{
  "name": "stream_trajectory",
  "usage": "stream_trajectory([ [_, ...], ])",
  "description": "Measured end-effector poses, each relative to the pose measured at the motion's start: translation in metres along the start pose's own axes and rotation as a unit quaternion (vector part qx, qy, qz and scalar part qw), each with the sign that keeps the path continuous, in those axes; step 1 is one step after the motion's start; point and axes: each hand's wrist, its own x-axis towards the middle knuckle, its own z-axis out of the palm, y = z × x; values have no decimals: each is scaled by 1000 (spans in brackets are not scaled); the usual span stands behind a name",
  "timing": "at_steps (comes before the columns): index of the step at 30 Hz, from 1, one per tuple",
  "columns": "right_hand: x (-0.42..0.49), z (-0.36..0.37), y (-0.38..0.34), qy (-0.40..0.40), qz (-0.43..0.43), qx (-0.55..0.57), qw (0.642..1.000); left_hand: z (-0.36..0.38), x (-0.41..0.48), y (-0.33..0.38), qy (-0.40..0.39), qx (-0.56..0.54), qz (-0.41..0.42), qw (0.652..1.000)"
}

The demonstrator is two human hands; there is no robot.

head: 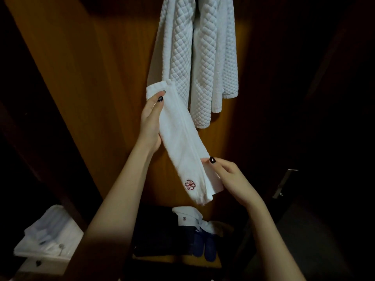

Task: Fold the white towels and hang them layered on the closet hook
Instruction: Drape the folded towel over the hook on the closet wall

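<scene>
Just below the hanging quilted towel (pixel 194 57), the folded white towel (pixel 180 138) is slanting upward to the left, the left hand (pixel 151 122) gripping its upper, nearer end and the right hand (pixel 231 179) fingers (pixel 220 162) pinching its lower edge.

Bare forearms (pixel 121 195), black-polished nails (pixel 212 160), left hand (pixel 151 122), right hand (pixel 229 179)

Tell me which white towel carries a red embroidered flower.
The smooth folded towel held by the left hand and right hand; the quilted towel hanging behind shows no emblem, and the white cloth below has a dark one.
</scene>
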Motion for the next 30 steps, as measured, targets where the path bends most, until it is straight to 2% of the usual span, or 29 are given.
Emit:
stream_trajectory([
  [4, -1, 7, -2, 10, 24, -19, 999, 1, -1, 1, 3, 34, 0, 999],
  [8, -5, 10, -4, -52, 30, -71, 996, 4, 2, 1, 15, 43, -2, 999],
  [12, -5, 15, 2, -88, 52, -29, 994, 5, 8, 0, 34, 35, -10, 999],
  [15, -6, 16, 11, -22, 34, -66, 997, 4, 11, -1, 41, 43, -15, 998],
  [21, -9, 16, 11, 93, -29, -22, 995, -8, 17, -8, 97, 44, -2, 994],
  [30, -6, 11, 5, 214, -66, 20, 974, -26, 7, -20, 176, 15, 39, 983],
])
